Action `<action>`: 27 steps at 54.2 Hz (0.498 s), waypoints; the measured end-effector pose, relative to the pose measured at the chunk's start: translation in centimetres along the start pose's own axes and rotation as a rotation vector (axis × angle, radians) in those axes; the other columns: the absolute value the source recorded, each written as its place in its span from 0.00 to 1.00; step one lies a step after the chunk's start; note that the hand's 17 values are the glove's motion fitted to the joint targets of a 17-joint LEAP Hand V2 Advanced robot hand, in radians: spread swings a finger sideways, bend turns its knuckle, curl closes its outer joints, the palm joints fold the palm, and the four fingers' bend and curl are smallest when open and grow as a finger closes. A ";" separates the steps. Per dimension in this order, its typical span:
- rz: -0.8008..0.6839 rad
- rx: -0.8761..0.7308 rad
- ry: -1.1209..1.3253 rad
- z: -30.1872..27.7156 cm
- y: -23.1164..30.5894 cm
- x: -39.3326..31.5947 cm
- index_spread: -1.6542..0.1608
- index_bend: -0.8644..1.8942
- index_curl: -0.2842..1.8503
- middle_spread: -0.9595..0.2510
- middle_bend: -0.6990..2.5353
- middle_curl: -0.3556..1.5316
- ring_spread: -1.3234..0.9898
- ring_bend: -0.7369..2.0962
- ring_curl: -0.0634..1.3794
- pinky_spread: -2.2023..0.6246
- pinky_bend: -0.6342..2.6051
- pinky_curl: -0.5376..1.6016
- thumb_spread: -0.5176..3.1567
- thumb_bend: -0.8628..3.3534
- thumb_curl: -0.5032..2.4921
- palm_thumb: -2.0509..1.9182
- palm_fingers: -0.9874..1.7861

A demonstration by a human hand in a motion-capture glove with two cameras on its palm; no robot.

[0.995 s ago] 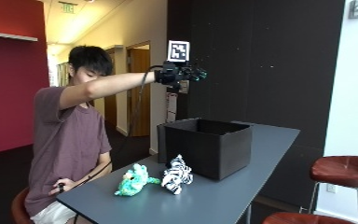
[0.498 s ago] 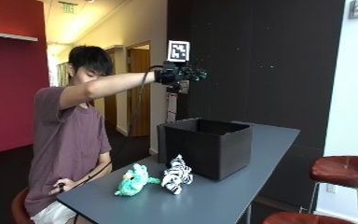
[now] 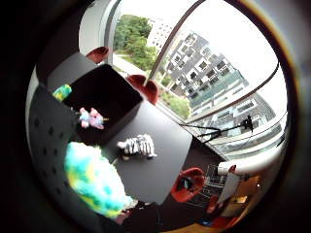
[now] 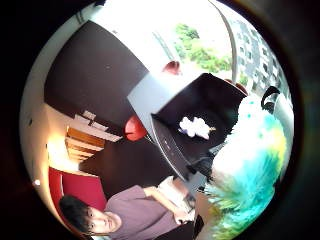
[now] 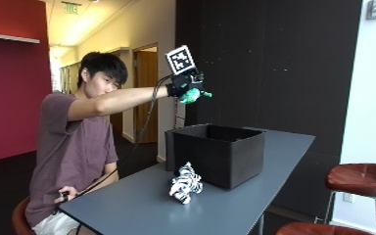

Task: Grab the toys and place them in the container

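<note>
While the gloved right hand (image 5: 187, 89) grips a teal and yellow plush toy (image 5: 190, 96) high above the black container (image 5: 217, 153), we see a zebra plush (image 5: 185, 182) on the grey table (image 5: 136, 210) beside it and a pink toy (image 3: 91, 118) inside.

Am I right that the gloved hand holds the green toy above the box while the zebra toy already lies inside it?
Not quite. The gloved hand does hold the green toy above the box, but the zebra toy lies on the table beside the box, as the outside view shows.
</note>
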State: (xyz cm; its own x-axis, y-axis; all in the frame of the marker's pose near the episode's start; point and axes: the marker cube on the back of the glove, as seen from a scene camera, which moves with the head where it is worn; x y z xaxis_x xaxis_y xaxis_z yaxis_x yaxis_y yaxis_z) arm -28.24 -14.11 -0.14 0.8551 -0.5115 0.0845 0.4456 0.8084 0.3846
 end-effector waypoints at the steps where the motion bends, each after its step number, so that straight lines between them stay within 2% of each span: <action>1: -0.011 0.015 0.001 0.4 -0.6 -0.8 0.82 0.78 0.55 0.66 0.63 0.65 0.43 0.76 0.53 0.65 0.48 0.49 0.31 0.24 0.48 0.64 0.75; 6: 0.043 0.065 -0.025 2.9 -4.2 -5.0 0.82 0.77 0.56 0.66 0.63 0.65 0.43 0.76 0.53 0.65 0.48 0.50 0.31 0.24 0.49 0.64 0.75; 13: 0.050 0.085 0.020 7.1 -7.1 -6.9 0.82 0.77 0.56 0.67 0.63 0.65 0.43 0.76 0.52 0.65 0.47 0.50 0.31 0.24 0.51 0.64 0.74; 16: 0.053 -0.001 0.044 9.1 -7.7 -7.4 0.82 0.76 0.56 0.67 0.62 0.65 0.43 0.74 0.52 0.65 0.47 0.49 0.31 0.23 0.51 0.63 0.71; 18: 0.067 -0.140 0.089 10.8 -7.8 -7.1 0.82 0.74 0.57 0.66 0.61 0.64 0.43 0.74 0.52 0.66 0.47 0.50 0.32 0.23 0.51 0.63 0.67; 19: 0.066 -0.223 0.096 11.6 -7.8 -6.9 0.82 0.70 0.56 0.65 0.59 0.64 0.43 0.75 0.52 0.66 0.46 0.49 0.34 0.22 0.50 0.61 0.57; 20: 0.075 -0.303 0.095 12.3 -7.7 -6.9 0.82 0.68 0.57 0.65 0.59 0.64 0.43 0.75 0.53 0.67 0.46 0.51 0.34 0.22 0.49 0.61 0.52; 22: 0.150 -0.438 0.087 13.5 -7.8 -6.9 0.82 0.59 0.55 0.65 0.51 0.60 0.45 0.67 0.51 0.70 0.50 0.54 0.39 0.18 0.46 0.54 0.25; 24: 0.184 -0.521 0.062 14.2 -7.7 -6.9 0.81 0.51 0.51 0.67 0.44 0.55 0.48 0.59 0.47 0.72 0.54 0.53 0.40 0.17 0.44 0.51 0.14; 25: 0.163 -0.542 0.040 14.4 -7.5 -6.9 0.81 0.49 0.49 0.68 0.43 0.54 0.49 0.57 0.45 0.73 0.54 0.51 0.41 0.18 0.43 0.50 0.16; 27: 0.121 -0.555 -0.001 14.6 -7.3 -7.2 0.80 0.43 0.44 0.71 0.37 0.50 0.51 0.51 0.39 0.74 0.55 0.50 0.41 0.18 0.41 0.49 0.13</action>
State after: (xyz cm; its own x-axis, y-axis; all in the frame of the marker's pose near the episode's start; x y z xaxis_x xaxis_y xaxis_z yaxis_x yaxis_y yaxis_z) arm -41.52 -20.64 9.89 0.9087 -0.4055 0.0988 0.4169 0.8932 -0.1686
